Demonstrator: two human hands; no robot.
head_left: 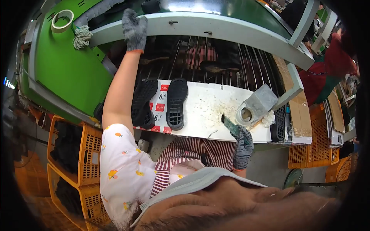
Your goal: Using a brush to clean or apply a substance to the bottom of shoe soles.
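"Where did the single black sole (177, 104) lie from the hands?"

"On the white board (208, 98), at about ten o'clock from the right hand (243, 146) and five o'clock from the left hand (135, 30). Its long axis ran nearly from twelve to six, its open grid facing up."

"Which hand was nearer?"

"The right, counting its tool. It grasped what looked like a green brush (231, 127), whose dark tip pointed toward eleven o'clock. A bare stretch of board lay between that tip and the sole, so they were apart."

"And the pose of that hand?"

"Low, by the board's near edge, gloved fingers wrapped round the handle, the wrist coming up from six o'clock. The grey container (266, 98) stood at one o'clock from it, its round mouth turned toward the person."

"What about the other arm?"

"The left forearm (125, 82) stretched up toward twelve, nearly straight, passing just beside the overlapping soles (143, 98) that lay at nine o'clock from the single one. Its gloved hand was at the pale rail (185, 22), fingers upward. I couldn't tell whether they clasped it or merely rested there."
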